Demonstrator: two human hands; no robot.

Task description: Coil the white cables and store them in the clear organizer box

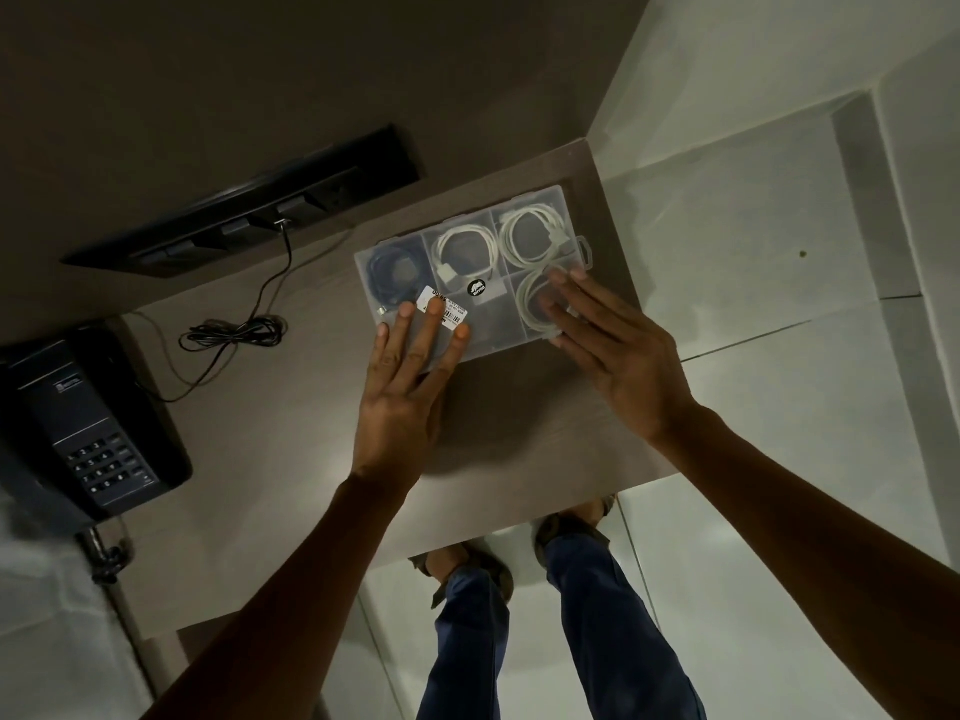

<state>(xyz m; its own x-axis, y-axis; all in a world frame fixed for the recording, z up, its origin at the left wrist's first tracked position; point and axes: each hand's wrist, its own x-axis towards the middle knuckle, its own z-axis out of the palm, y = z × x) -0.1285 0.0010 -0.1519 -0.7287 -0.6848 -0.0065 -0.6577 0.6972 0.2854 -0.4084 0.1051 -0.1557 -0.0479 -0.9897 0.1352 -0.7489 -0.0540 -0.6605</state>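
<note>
The clear organizer box (488, 324) lies on the wooden desk with its lid down. Through the lid I see coiled white cables: one in the upper middle compartment (464, 251), one in the upper right (531, 235), one in the lower right (530, 304). A dark blue cable (392, 275) fills the left compartment. My left hand (410, 376) rests flat on the lid's near left part, fingers spread by the barcode label. On the lid's right side lies my right hand (608, 340), flat over the lower right coil. Neither hand grips anything.
A dark desk phone (88, 423) sits at the left edge of the desk (291, 459). A bundled black cord (234, 332) runs from it to a black socket panel (249, 210) on the wall. Tiled floor and my legs show below and to the right.
</note>
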